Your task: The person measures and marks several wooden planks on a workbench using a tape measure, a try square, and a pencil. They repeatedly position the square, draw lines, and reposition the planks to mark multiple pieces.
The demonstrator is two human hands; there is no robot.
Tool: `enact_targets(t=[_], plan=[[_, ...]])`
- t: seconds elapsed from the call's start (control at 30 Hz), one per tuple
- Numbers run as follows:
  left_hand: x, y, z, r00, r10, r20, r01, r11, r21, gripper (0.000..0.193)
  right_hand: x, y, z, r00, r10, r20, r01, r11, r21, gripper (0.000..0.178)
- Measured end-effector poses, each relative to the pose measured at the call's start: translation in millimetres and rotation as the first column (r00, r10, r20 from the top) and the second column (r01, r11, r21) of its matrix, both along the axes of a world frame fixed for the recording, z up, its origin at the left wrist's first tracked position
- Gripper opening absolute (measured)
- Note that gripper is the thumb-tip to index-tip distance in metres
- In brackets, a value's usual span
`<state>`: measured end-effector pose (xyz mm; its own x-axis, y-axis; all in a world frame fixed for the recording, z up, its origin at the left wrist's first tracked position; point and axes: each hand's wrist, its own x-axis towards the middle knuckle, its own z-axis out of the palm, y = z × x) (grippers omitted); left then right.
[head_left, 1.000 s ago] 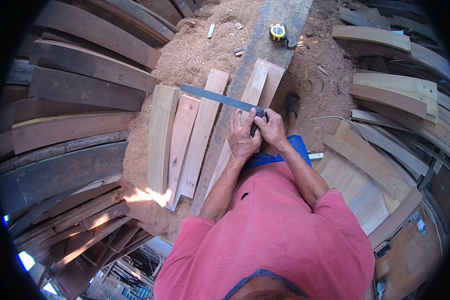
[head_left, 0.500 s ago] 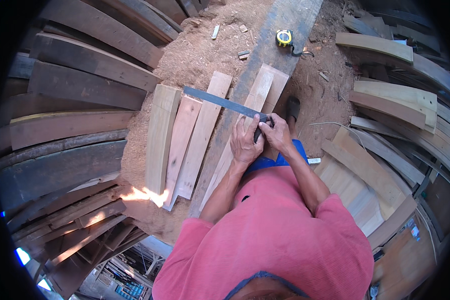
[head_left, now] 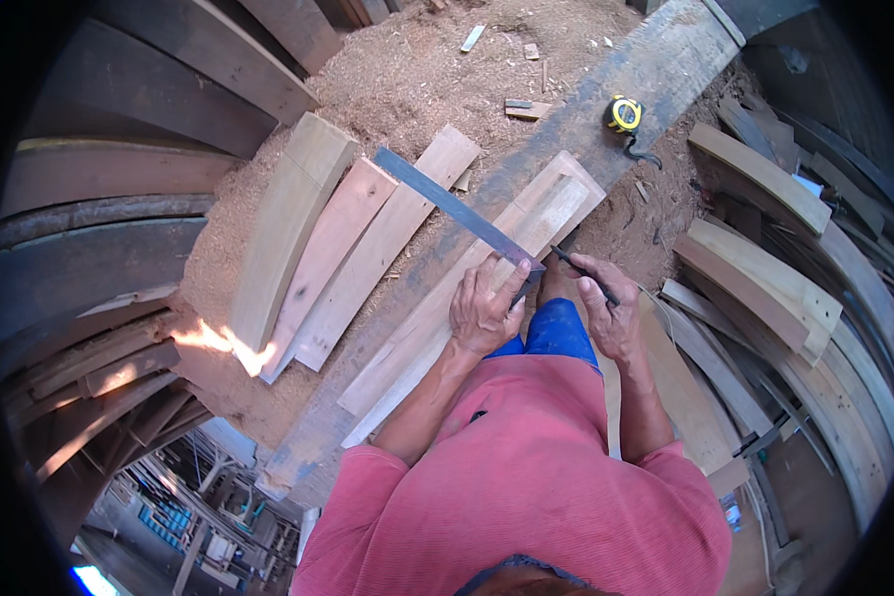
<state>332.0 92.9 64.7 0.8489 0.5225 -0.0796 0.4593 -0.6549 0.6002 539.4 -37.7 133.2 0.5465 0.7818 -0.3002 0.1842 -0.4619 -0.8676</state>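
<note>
My left hand (head_left: 482,308) grips the dark stock of a carpenter's square (head_left: 445,202) at its near corner. The square's long steel blade lies across two pale wooden strips (head_left: 541,194), one partly on top of the other, along a worn plank bench (head_left: 656,74). In my right hand (head_left: 611,310) is a slim black pencil-like tool (head_left: 570,261), its tip pointing up and left near the strips' right edge. The blade's far end reaches over the loose boards (head_left: 392,243) left of the bench. My left palm is hidden.
A yellow and black tape measure (head_left: 625,114) sits farther up the bench. Sawdust (head_left: 407,70) with small offcuts covers the ground. Stacked curved boards stand at left (head_left: 109,179) and right (head_left: 755,278). A pale curved board (head_left: 290,214) lies beside the loose ones.
My right hand has drawn away from the square to the right, now showing the black tool. The view has turned, so the bench appears more slanted. My left hand still holds the square.
</note>
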Motion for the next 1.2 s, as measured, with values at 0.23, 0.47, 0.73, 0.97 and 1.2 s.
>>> enact_targets(t=[0.23,0.47,0.73,0.97,1.2], plan=[[0.2,0.4,4.3,1.0,0.023,-0.016,-0.023,0.999,-0.022,0.085,0.0,21.4,-9.1,0.999,0.032,-0.037,-0.032,0.999,-0.005,0.032],[-1.5,-1.4,3.7,1.0,0.023,-0.014,-0.023,1.0,-0.016,0.086,3.5,25.1,-16.7,0.998,0.005,-0.062,-0.006,1.0,-0.013,0.031],[-0.3,-1.2,4.9,1.0,0.029,-0.004,-0.029,0.999,-0.017,0.089,-3.3,34.5,-9.8,0.996,-0.052,-0.078,0.05,0.998,-0.025,0.03],[0.7,0.1,2.5,0.998,0.053,0.045,-0.053,0.999,-0.001,0.087,-3.3,32.2,-8.0,0.952,-0.246,-0.182,0.239,0.969,-0.055,0.03],[-1.4,-2.6,0.4,0.994,0.068,0.081,-0.068,0.998,0.004,0.083,-3.9,32.9,-6.7,0.975,-0.218,-0.047,0.219,0.976,0.022,0.025]])
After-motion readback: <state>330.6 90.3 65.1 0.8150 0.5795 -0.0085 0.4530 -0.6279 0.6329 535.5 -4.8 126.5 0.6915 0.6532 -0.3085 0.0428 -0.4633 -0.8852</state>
